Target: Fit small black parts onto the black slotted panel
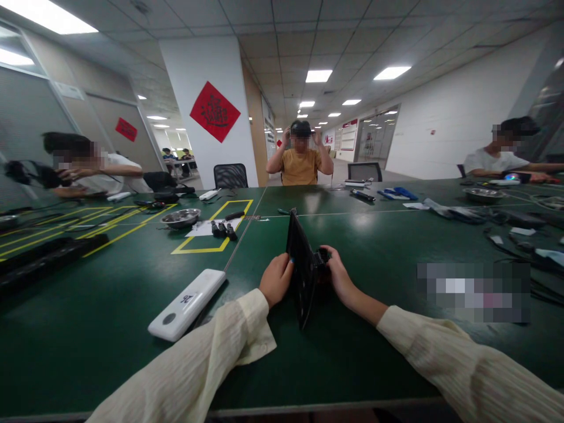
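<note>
A thin, flat black panel (301, 276) stands almost edge-on to me above the green table. My left hand (277, 278) is closed on its left face, thumb near a small blue spot. On the other side my right hand (340, 275) curls round a small dark part (321, 258) that sits against the panel. Whether that part is fixed to the panel cannot be made out. Left of my left hand lies a white power bank (187, 305) marked with a number, a dark cable beside it.
Yellow tape (198, 251) frames a paper with several black pieces (223, 229). A metal bowl (181, 218) stands beside it. Cables and bags (458, 212) lie at the right. A person (302, 161) sits opposite with hands raised to headgear; others sit at both sides.
</note>
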Available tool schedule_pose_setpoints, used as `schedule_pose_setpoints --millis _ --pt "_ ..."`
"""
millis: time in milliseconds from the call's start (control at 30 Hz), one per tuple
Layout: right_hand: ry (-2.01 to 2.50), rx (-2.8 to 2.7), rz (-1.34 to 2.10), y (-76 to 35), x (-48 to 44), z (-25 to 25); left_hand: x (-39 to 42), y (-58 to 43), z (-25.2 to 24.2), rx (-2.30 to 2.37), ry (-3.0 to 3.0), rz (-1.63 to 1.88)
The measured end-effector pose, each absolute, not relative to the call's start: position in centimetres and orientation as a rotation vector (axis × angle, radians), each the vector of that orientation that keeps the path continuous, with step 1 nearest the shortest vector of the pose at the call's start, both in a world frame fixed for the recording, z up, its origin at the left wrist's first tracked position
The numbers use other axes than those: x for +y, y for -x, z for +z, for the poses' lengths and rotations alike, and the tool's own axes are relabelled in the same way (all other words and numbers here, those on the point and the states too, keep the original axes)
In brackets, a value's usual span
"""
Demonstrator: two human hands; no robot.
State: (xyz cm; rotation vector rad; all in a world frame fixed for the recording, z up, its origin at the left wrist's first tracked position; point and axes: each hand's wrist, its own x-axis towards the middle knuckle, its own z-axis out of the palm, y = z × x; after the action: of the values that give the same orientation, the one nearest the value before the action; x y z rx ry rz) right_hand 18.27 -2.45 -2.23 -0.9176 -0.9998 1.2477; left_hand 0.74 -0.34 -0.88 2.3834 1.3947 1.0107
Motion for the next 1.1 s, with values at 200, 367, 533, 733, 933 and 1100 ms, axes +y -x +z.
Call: schedule_pose_setpoints --millis 200,367,533,733,933,1100 --pt "0.941 -1.032 1.188 -18.4 -2.8 -2.3 -0.5 -0.8 -0.3 1.390 -2.472 0.962" --pt "0.950 -1.056 1.177 -18.6 -2.8 -2.3 -0.3 -0.8 0.0 1.374 -2.471 0.861" --pt "0.960 -1.079 1.133 -18.7 -2.6 -2.5 -0.4 -0.7 0.0 1.362 -2.432 0.879" --pt "0.960 -1.104 1.101 -18.8 -2.5 -2.7 -0.2 -0.7 -0.1 1.385 -2.271 0.851" --pt "1.010 -1.161 1.006 -18.7 -2.6 -2.7 -0.2 -0.9 -0.2 1.336 -2.295 0.983" --pt "1.030 -1.171 0.906 -18.6 -2.7 -2.5 -0.7 -0.8 0.3 1.335 -2.349 0.949"
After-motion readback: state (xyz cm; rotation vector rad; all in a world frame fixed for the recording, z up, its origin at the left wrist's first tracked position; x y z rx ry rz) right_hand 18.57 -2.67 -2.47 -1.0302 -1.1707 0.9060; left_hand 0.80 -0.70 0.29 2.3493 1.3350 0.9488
